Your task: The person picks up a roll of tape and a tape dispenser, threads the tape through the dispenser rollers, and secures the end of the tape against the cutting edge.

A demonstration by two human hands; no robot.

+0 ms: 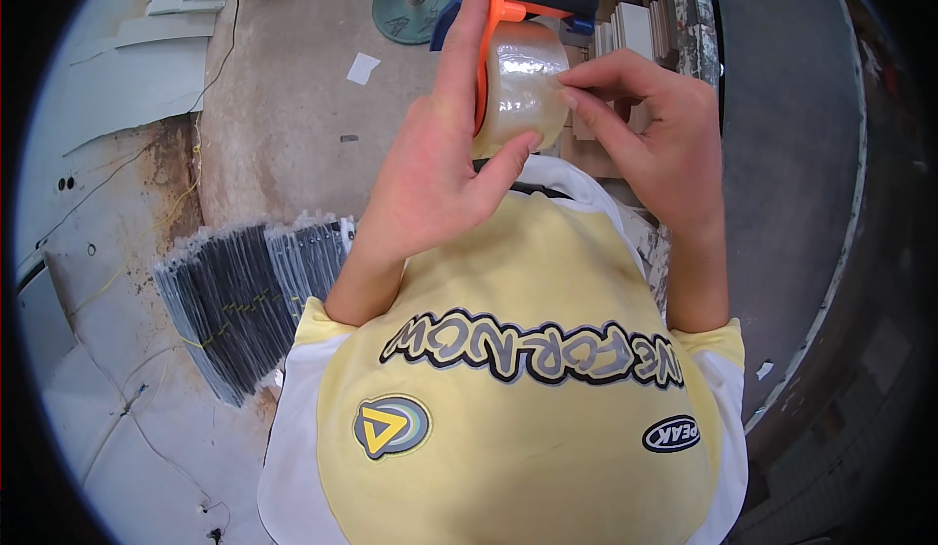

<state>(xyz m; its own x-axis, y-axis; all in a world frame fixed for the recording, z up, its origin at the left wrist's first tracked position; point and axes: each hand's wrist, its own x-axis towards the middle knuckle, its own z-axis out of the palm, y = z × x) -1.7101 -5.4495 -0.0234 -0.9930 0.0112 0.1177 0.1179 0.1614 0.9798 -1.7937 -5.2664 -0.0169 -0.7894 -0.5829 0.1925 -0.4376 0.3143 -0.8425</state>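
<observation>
An orange and blue tape gun (496, 3) is held up in front of my chest, loaded with a wide roll of clear packing tape (530, 71). My left hand (435, 159) grips it from the left side, index finger stretched along the orange frame and thumb pressed under the roll. On the other side, my right hand (660, 130) pinches thumb and index finger together at the roll's right edge. Whether a loose tape end is between those fingertips is too small to see.
Bundled dark flat strips (239, 301) stand on the floor to the left. A green round base with a pole (420, 3) is ahead. Stacked boards (635, 32) sit behind my right hand, beside a long dark surface (796, 184). Cables run along the left wall.
</observation>
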